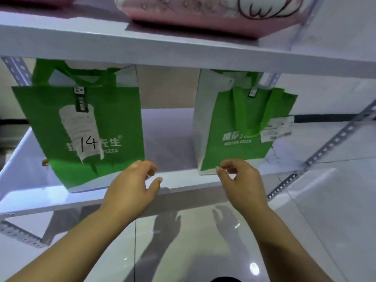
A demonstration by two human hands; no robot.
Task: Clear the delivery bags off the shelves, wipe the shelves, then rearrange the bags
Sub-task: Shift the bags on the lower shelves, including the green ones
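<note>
Green bags are standing on the middle shelf, two of them, well apart with bare shelf showing between them. The left bag is sitting near the left end, leaning a little, with a white receipt hanging down its front and "14" written on it in black. The right bag is standing near the right end, its white side panel facing the middle and a printed slip sticking out at its right edge.

Both hands are hovering at the front edge of the shelf, and neither is gripping anything. The left hand is floating just beside the lower right corner of the left bag; its fingers are loosely curled and apart, with the thumb spread away from them. Whether they are brushing the bag's corner, I cannot tell. The right hand is hanging right in front of the bottom edge of the right bag, fingers curled, slightly apart and empty.

Up above, a pink bag is resting on the top shelf.
</note>
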